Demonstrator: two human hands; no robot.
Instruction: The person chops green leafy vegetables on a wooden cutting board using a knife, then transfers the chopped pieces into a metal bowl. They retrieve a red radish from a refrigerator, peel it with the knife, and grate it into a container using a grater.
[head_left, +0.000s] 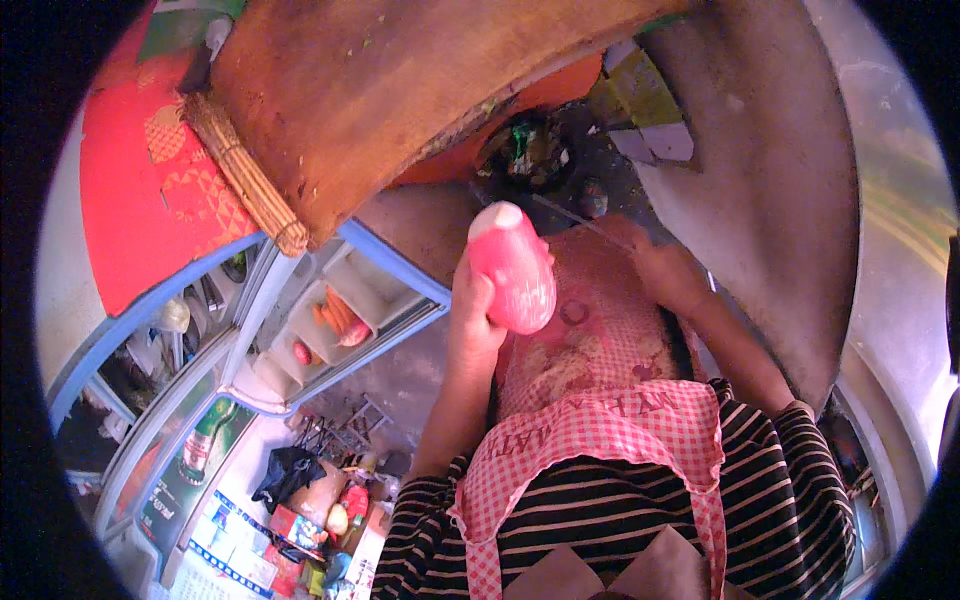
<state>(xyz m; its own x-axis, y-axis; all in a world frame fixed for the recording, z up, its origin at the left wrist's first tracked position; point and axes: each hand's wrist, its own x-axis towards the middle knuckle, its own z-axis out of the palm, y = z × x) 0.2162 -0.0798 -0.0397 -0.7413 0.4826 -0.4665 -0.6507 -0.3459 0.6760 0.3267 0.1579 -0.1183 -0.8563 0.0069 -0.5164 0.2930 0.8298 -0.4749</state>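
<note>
My left hand (476, 311) is wrapped around a large red radish (517, 277), held up in front of my chest. Its skin is glossy pink-red and its upper end is pale, almost white. To the right and lower down, my right hand (637, 247) grips a long thin tool (574, 214), perhaps a knife. The tool points up and left, apart from the radish; its handle is hidden in my fingers. Behind both hands hangs my pink checked apron (600, 420), stained and bearing printed letters.
A round wooden chopping board (405, 67) spans the top, with a bundled bamboo brush (244, 172) at its edge. At left, an open-topped glass display case (405, 262) holds carrots (341, 307) in trays. A dark waste bin (525, 154) stands beyond my hands. Mixed goods (322, 517) lie lower left.
</note>
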